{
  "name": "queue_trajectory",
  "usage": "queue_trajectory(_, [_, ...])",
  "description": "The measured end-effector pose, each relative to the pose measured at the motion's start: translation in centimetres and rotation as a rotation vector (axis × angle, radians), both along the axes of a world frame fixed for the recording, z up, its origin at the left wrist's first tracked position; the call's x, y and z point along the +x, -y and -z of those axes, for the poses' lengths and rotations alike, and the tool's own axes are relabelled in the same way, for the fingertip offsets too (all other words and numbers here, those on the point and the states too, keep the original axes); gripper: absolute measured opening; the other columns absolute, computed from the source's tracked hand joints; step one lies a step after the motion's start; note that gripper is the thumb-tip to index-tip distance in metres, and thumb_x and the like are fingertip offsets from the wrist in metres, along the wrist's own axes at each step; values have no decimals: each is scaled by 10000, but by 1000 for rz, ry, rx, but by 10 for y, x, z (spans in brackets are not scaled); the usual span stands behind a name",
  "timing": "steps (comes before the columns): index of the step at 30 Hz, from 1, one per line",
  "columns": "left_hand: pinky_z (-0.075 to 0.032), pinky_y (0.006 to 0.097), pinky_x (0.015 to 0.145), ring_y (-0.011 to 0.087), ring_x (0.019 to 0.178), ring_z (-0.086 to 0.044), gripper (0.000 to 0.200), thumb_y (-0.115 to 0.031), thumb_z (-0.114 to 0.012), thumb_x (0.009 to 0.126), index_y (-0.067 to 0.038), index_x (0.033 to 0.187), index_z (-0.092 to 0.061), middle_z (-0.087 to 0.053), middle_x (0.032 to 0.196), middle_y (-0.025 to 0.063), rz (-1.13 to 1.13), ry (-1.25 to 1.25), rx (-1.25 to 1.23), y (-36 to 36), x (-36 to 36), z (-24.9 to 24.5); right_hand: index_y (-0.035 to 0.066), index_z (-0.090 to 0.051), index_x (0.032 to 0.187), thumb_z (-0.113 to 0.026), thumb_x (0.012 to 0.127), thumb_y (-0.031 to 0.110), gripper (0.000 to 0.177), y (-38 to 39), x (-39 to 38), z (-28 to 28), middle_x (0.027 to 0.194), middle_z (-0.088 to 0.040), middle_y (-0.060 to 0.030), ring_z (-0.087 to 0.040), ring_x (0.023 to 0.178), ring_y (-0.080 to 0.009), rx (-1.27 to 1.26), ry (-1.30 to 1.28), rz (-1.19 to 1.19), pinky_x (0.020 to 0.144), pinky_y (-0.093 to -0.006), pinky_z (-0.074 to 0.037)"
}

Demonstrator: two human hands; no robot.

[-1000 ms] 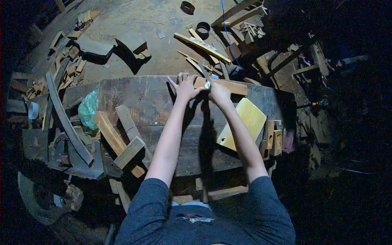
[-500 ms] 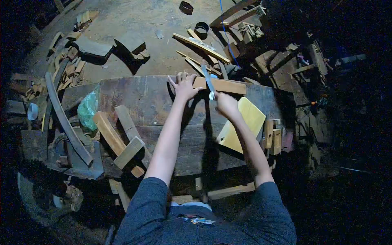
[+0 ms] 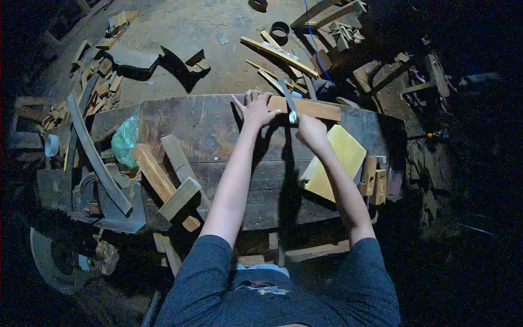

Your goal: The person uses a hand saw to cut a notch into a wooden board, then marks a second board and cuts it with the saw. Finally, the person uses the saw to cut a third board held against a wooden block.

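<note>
Head view, looking down my two arms. My right hand (image 3: 310, 129) is closed tight round the handle of a saw (image 3: 287, 98), whose narrow blade runs away from me across a wood strip (image 3: 313, 109). My left hand (image 3: 256, 109) lies open on the strip's left end, just beside the blade, fingers spread and pressing down; it grips nothing.

The strip lies along the far edge of the workbench (image 3: 207, 131), and the blade's tip reaches out past that edge over the floor. Between my forearms the dark bench top is bare right back to the near edge at my body. To the right of my right arm, one yellow board (image 3: 335, 161) lies tilted, its corner close to my wrist. Two small blocks (image 3: 375, 177) stand at the bench's right edge.

To the left, well apart from my hands, three lengths of timber (image 3: 163, 180) lie crossed over one another, with one green plastic bag (image 3: 126, 143) beside them and one long curved plank (image 3: 95, 155) further out, over the left end.

Beyond the far edge, offcuts litter the floor; I count two dark rings (image 3: 280, 28) and one blue cable (image 3: 314, 38). The right side is too dark to read.
</note>
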State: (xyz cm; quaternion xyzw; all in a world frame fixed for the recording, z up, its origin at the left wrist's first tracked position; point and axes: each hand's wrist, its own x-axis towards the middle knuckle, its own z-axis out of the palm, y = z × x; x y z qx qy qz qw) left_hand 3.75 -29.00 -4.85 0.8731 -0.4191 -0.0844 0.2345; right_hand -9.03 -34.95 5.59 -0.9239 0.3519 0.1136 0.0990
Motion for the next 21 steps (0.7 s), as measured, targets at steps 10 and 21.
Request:
queue_trajectory(10, [27, 617, 865, 227, 1140, -163, 521, -501, -557, 603, -249, 1045, -442, -331, 1113, 47, 19, -92, 80, -4, -1, -22, 103, -460, 981, -424, 685, 60, 301, -40, -69, -52, 661, -558, -143, -561, 620, -292, 99, -149, -37, 515, -401, -436])
queue_trajectory(21, [9, 654, 837, 231, 1124, -201, 562, -540, -543, 587, -249, 1054, -431, -351, 1101, 34, 29, 3, 92, -4, 1, -13, 56, -573, 795, -546, 648, 170, 187, 31, 78, 40, 766, -580, -156, -565, 742, -295, -17, -136, 156, 606, -378, -452])
